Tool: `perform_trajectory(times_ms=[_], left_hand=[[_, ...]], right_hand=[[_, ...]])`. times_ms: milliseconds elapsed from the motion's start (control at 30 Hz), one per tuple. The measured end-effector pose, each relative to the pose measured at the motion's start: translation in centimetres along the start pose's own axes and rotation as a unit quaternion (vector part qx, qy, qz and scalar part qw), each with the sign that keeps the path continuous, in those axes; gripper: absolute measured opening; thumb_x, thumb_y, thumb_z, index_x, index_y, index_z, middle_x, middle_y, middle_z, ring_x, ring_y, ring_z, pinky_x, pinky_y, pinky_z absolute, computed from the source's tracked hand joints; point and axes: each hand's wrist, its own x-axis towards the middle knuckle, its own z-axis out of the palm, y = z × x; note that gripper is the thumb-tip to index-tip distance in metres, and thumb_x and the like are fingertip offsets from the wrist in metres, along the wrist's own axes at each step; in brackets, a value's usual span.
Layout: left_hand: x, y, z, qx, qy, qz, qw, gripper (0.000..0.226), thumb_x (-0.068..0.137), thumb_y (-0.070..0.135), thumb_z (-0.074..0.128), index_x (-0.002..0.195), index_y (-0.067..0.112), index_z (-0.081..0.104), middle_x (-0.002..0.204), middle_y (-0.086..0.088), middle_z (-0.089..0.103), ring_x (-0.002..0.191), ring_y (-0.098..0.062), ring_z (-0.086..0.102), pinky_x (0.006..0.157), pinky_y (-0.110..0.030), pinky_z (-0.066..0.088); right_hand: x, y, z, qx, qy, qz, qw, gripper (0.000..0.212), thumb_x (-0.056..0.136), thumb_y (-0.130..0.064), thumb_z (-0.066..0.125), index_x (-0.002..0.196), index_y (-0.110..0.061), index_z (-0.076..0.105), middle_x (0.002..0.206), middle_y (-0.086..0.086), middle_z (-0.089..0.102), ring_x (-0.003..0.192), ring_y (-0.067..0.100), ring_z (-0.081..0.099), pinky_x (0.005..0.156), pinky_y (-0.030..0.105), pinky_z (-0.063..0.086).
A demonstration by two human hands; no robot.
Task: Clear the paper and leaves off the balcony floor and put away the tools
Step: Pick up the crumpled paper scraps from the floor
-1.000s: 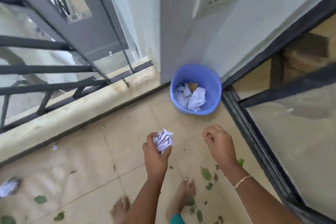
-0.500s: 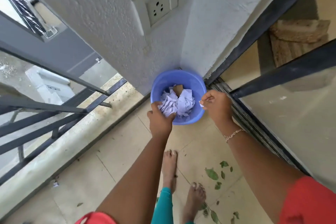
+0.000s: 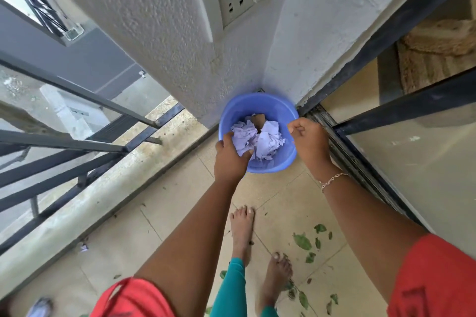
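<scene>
Right now the round blue plastic bucket (image 3: 257,100) sits tucked in the corner where the rough white wall (image 3: 154,33) meets the dark sliding-door track (image 3: 347,159). It's prob. parked there b/c it's clear of the feet yet easy to reach from the beige tiled balcony floor (image 3: 180,213).

The left hand (image 3: 230,159) is over the near-left rim, fingers (image 3: 228,137) and thumb wrapped round a crumpled white paper wad (image 3: 240,140). The wad is inside the bucket mouth, touching the other crumpled sheets (image 3: 269,141), w/ a brown scrap (image 3: 258,121) behind them. It's held low, inside the rim, I'd say so it lands on the pile rather than rolling out.

The right hand (image 3: 309,139) hovers at the right rim, fingers curled tight into the palm. Can't tell if they pinch a scrap or nothing; no paper shows. A thin chain bracelet (image 3: 332,180) is on that wrist.

Task-wise, the paper looks mostly binned, but the job's not done. Scattered green leaves (image 3: 302,241) lie on the floor by the bare feet (image 3: 242,229), well apart from the bucket. A small paper bit (image 3: 83,248) rests beside the pale kerb (image 3: 116,188) under the grey metal railing (image 3: 77,141). A blurred white thing (image 3: 40,309) sits at bottom left, maybe paper. No tools in view.

Next move prob. needs the wad let go, then the leaves. They're light and flat, so fiddly by hand.
</scene>
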Motion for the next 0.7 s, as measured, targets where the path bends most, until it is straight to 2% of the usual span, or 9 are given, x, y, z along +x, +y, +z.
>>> perform_trajectory(times_ms=[67, 233, 333, 533, 700], left_hand=[[-1.3, -0.7, -0.2, 0.032, 0.003, 0.011, 0.999, 0.063, 0.089, 0.025, 0.061, 0.141, 0.012, 0.029, 0.14, -0.016, 0.035, 0.121, -0.034, 0.046, 0.089, -0.036, 0.039], [-6.1, -3.2, -1.4, 0.078, 0.03, -0.007, 0.996, 0.059, 0.089, 0.027, 0.06, 0.14, 0.016, 0.032, 0.14, -0.016, 0.033, 0.124, -0.035, 0.042, 0.093, -0.039, 0.04], [-9.6, -5.4, -2.6, 0.09, 0.037, -0.024, 0.995, 0.059, 0.091, 0.03, 0.056, 0.142, 0.018, 0.029, 0.143, -0.015, 0.029, 0.125, -0.034, 0.04, 0.094, -0.041, 0.042], [-16.3, -12.7, -5.6, 0.06, 0.08, -0.082, 0.992, 0.055, 0.093, 0.031, 0.053, 0.142, 0.021, 0.027, 0.146, -0.01, 0.026, 0.129, -0.029, 0.036, 0.094, -0.04, 0.045], [-20.1, -21.0, -8.2, 0.021, 0.106, -0.146, 0.983, 0.053, 0.094, 0.031, 0.051, 0.141, 0.02, 0.028, 0.146, -0.011, 0.026, 0.129, -0.029, 0.036, 0.094, -0.039, 0.044]], right_hand=[[-1.4, 0.1, 0.0, -0.039, -0.009, -0.027, 0.999, 0.013, 0.087, -0.001, 0.055, 0.089, -0.004, 0.067, 0.091, 0.015, 0.068, 0.087, 0.029, 0.063, 0.071, 0.03, 0.046], [-6.9, -0.4, 0.3, -0.081, -0.066, -0.108, 0.989, 0.012, 0.084, -0.003, 0.056, 0.084, -0.009, 0.067, 0.093, 0.014, 0.062, 0.083, 0.033, 0.062, 0.074, 0.04, 0.05], [-10.8, -1.5, 0.6, -0.123, -0.097, -0.15, 0.976, 0.012, 0.082, -0.002, 0.058, 0.081, -0.01, 0.067, 0.091, 0.014, 0.061, 0.084, 0.032, 0.062, 0.072, 0.035, 0.045], [-18.5, -3.7, 4.4, -0.149, -0.15, -0.235, 0.949, 0.011, 0.079, 0.0, 0.064, 0.08, -0.01, 0.067, 0.087, 0.01, 0.064, 0.079, 0.032, 0.061, 0.075, 0.034, 0.044], [-24.2, -4.6, 10.8, -0.182, -0.237, -0.256, 0.919, 0.013, 0.082, -0.005, 0.062, 0.083, -0.017, 0.067, 0.091, 0.004, 0.062, 0.084, 0.03, 0.06, 0.078, 0.034, 0.043]])
